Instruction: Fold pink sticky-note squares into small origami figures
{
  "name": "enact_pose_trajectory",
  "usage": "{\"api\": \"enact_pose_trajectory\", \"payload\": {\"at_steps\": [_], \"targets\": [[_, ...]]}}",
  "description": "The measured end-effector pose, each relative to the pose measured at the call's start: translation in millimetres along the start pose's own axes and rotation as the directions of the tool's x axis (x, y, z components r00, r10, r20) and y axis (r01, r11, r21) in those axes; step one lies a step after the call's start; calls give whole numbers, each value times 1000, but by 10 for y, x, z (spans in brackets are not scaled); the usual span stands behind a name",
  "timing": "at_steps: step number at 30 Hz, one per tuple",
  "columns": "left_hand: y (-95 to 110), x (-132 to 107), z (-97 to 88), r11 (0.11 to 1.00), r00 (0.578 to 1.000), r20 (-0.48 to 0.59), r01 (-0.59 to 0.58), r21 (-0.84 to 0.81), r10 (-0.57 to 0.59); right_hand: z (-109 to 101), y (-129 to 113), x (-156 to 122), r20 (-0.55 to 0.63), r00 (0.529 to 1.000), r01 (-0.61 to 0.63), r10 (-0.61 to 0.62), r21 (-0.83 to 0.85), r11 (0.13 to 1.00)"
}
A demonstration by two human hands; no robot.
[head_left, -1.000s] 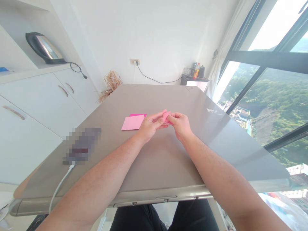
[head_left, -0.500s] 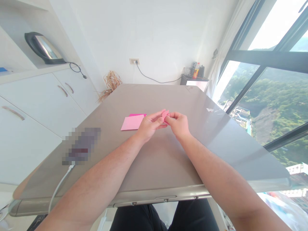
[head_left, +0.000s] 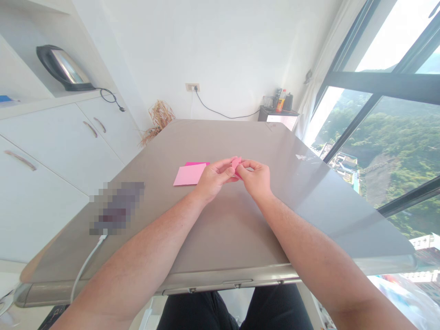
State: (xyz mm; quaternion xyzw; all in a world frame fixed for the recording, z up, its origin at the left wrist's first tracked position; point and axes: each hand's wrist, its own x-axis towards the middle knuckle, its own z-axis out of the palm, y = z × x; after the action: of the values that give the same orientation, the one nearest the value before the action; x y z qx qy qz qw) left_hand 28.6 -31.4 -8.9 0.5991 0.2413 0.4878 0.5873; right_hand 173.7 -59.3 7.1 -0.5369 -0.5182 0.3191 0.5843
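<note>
A small piece of folded pink paper (head_left: pixel 236 162) is held between my two hands, just above the middle of the table. My left hand (head_left: pixel 213 179) pinches it from the left, thumb on the near side. From the right, my right hand (head_left: pixel 256 176) grips it between thumb and curled fingers. Much of the paper is hidden by the fingers, so its full shape does not show. Beside my left hand lies a stack of paper sheets (head_left: pixel 188 175), light pink on top with a darker pink edge behind; the hand covers its right end.
On the grey-brown table (head_left: pixel 220 229), a blurred-out dark device (head_left: pixel 118 206) lies at left with a white cable (head_left: pixel 82 266) running off the front edge. An electric kettle (head_left: pixel 65 68) stands on the cabinet. Bottles (head_left: pixel 281 100) stand on a small cabinet behind the table.
Both hands stay nearly in place on the folded pink paper. My right thumb and fingers have shifted very slightly; the view has moved a little.
</note>
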Motion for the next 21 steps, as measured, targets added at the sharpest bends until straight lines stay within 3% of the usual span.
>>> {"api": "enact_pose_trajectory", "payload": {"at_steps": [5, 10, 21], "targets": [[20, -12, 10, 1000, 1000, 24, -10, 26, 9, 17, 48, 11, -25, 998, 58, -60, -60, 997], [4, -7, 0, 999, 999, 32, -17, 31, 16, 29, 49, 15, -43, 998, 37, -38, -20, 999], [-6, -7, -14, 995, 999, -12, -38, 90, 39, -1, -28, 14, 93, 994, -68, 56, 136, 988]]}}
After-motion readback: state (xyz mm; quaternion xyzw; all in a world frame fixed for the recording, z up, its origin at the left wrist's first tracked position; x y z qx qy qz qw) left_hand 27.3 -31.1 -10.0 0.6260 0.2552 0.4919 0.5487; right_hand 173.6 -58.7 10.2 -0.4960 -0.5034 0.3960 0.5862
